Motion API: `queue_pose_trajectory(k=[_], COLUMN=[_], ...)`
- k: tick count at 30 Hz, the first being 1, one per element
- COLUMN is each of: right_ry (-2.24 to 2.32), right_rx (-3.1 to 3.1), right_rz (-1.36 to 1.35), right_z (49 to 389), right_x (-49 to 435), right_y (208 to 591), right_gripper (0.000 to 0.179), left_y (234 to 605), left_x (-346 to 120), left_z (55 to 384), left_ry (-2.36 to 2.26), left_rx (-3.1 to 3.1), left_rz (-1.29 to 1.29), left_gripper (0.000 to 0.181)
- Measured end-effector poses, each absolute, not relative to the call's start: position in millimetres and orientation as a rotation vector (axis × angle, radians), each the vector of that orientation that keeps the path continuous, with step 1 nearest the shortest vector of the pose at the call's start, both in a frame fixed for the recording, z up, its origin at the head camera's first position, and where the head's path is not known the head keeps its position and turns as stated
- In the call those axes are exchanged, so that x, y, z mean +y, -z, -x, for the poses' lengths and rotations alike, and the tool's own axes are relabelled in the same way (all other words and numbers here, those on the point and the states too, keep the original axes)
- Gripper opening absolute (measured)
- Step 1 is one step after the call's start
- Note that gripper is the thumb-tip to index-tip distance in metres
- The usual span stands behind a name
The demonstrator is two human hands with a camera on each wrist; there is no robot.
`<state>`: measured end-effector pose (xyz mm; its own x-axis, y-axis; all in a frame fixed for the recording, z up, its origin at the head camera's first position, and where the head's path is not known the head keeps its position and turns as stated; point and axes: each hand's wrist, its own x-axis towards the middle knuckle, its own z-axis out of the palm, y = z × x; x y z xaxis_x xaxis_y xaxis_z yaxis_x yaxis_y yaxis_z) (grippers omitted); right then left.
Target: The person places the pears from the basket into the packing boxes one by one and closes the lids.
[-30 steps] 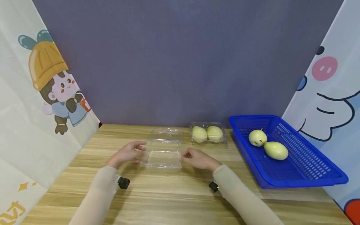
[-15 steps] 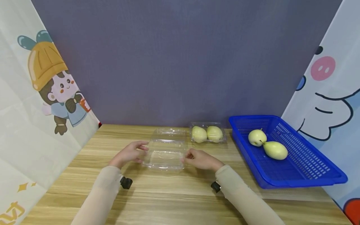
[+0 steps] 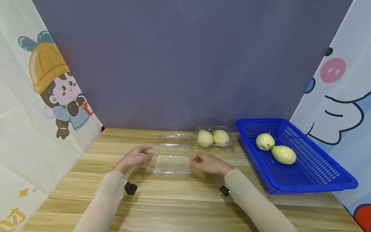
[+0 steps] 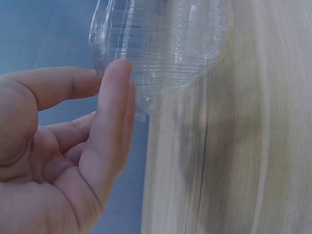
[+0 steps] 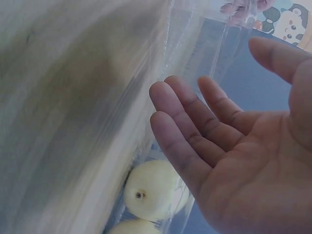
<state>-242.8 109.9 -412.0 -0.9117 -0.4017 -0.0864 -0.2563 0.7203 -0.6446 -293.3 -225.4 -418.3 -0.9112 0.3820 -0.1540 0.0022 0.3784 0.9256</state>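
A clear plastic clamshell box [image 3: 171,159] lies on the table with its lid folded back, away from me. At its left side is my left hand [image 3: 134,158], fingers extended against the edge; the left wrist view shows the fingertips [image 4: 116,73] at the clear wall, not curled round it. My right hand [image 3: 209,163] is at the box's right side. In the right wrist view its fingers [image 5: 183,141] are loosely bent and spread, with nothing in the palm; whether they touch the box is unclear.
A closed clear box [image 3: 231,141] with two pale yellow-green pears [image 3: 205,138] stands behind, to the right. The blue plastic basket [image 3: 262,175] at the right holds two more pears [image 3: 284,155]. A grey panel [image 3: 174,71] rises behind the wooden table [image 3: 174,203].
The open clamshell box and both hands have shifted slightly to the right, mostly in the first half second. The basket and the pears stay put.
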Motion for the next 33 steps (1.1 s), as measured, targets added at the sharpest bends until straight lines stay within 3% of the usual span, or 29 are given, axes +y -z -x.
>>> queue_pose_trajectory(k=[6, 22, 33], right_ry=[0.982, 0.987, 0.985], right_rx=[2.709, 2.807, 2.852], right_rz=[0.558, 0.578, 0.611], right_z=[242, 235, 232], right_x=[116, 131, 151], right_y=[404, 382, 361], right_gripper=[0.049, 0.035, 0.035], left_y=[417, 418, 417], left_x=[-225, -226, -226], left_z=[292, 292, 291], left_ry=[-1.53, -1.533, -1.543], left_rx=[2.307, 2.288, 2.28], left_rz=[-0.331, -0.312, -0.33], left_gripper=[0.056, 0.056, 0.057])
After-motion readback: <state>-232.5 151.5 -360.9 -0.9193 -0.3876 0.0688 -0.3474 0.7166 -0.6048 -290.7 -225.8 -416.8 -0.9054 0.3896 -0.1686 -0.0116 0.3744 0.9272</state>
